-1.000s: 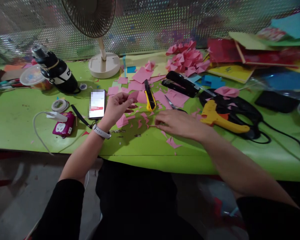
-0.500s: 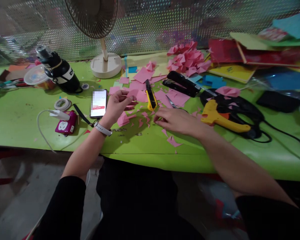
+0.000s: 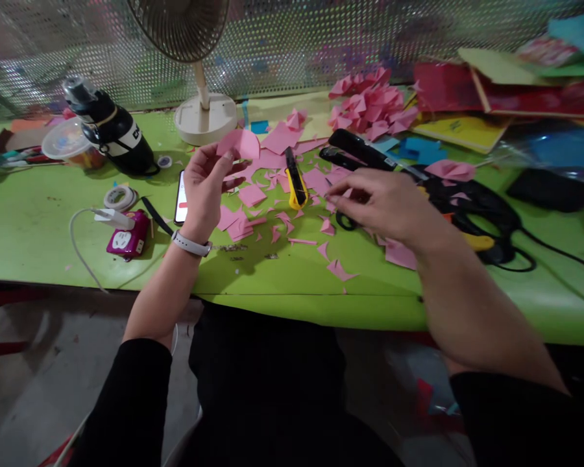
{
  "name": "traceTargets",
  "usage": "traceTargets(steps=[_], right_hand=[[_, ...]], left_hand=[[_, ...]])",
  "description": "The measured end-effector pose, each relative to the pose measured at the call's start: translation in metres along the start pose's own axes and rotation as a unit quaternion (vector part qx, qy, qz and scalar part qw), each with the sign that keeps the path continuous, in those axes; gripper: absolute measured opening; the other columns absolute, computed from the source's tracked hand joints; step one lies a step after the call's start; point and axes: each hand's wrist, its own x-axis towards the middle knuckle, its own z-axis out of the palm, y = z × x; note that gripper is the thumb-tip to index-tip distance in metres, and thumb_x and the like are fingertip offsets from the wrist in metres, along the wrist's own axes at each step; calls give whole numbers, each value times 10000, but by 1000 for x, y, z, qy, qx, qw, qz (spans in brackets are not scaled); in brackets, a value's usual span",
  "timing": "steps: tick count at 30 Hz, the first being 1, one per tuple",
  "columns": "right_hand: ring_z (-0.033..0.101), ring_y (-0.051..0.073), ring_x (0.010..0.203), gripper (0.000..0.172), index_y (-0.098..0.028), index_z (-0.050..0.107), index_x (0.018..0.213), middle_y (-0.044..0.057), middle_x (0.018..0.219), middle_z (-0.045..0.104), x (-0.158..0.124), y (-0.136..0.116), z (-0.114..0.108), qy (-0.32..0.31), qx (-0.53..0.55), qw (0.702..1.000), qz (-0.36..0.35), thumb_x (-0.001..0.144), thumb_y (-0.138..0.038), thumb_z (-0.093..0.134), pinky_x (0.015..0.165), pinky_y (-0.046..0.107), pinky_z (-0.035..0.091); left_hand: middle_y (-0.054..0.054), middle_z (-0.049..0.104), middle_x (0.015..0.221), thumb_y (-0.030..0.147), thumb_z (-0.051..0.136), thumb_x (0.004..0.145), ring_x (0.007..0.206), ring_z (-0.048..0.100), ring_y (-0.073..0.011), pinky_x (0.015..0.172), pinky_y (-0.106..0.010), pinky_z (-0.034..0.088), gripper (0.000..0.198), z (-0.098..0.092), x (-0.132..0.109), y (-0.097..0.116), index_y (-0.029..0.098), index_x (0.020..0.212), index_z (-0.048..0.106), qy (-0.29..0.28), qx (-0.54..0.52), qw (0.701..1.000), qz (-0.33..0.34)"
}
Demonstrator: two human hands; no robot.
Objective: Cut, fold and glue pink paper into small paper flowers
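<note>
The upper picture edge cuts off the fan point(image 3: 182, 26). The left hand point(image 3: 205, 185) hides parts of the pink paper point(image 3: 243, 143) and phone point(image 3: 180, 202). The right hand point(image 3: 387, 202) obscures part of the scissors point(image 3: 339, 222); its grip is indeterminate. The right forearm point(image 3: 477, 308) covers most of the glue gun point(image 3: 477, 242).

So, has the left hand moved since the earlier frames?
Yes: the left hand, pinching a pink paper piece, has moved up and left in view, nearer the fan base and farther from the yellow cutter.
</note>
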Motion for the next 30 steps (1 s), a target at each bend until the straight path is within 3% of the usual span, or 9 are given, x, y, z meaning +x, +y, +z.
traceTargets(steps=[5,9,12,15,18,21,24,30], right_hand=[[562,155,647,186,-192,739,881,45,770,699,1,12,-21,124,16,990,63,834,-338,633,645,311,434],[553,147,613,145,-190,738,827,29,701,673,3,15,-34,147,-21,983,103,794,-303,653,615,292,420],[586,163,663,148,-199,747,880,47,776,716,2,17,-43,91,-62,983,150,797,-295,671,639,297,415],[620,188,719,192,-198,740,957,74,880,750,3,23,-49,-20,-111,977,180,844,-324,648,649,312,406],[654,219,790,205,-197,729,976,82,942,762,4,33,-46,-124,-156,963,180,877,-337,616,661,325,409],[666,238,807,184,-216,723,899,71,900,762,7,39,-38,-187,-177,953,163,874,-368,621,667,333,419],[672,244,780,202,-233,711,855,57,853,757,10,42,-30,-226,-183,944,154,861,-419,633,659,335,423],[694,271,846,192,-240,703,882,67,911,772,10,42,-28,-217,-186,946,154,864,-415,627,679,342,443]], left_hand=[[-23,767,978,366,731,878,965,768,-181,650,-197,595,246,0,4,-11,260,1079,638,-13,-8,999,44],[-25,760,961,358,740,860,881,777,-160,599,-176,579,211,1,5,-17,236,985,620,-36,-9,996,84],[-16,756,919,367,743,857,855,776,-152,594,-169,580,226,2,4,-16,231,981,611,-40,8,996,80],[-11,748,871,356,747,852,824,774,-153,587,-180,590,222,4,3,-17,223,965,611,-48,18,996,68],[-21,744,864,321,739,856,805,771,-154,589,-195,603,197,7,-1,-23,215,963,613,-71,23,996,48],[-35,742,873,278,718,865,780,764,-148,605,-218,619,166,10,-5,-27,201,970,615,-105,23,994,28],[-35,738,864,238,694,872,761,757,-141,620,-233,628,142,12,-9,-28,186,976,612,-121,22,992,13],[-30,734,849,215,679,868,779,755,-142,625,-231,621,123,13,-10,-26,185,954,597,-109,23,994,-9]])
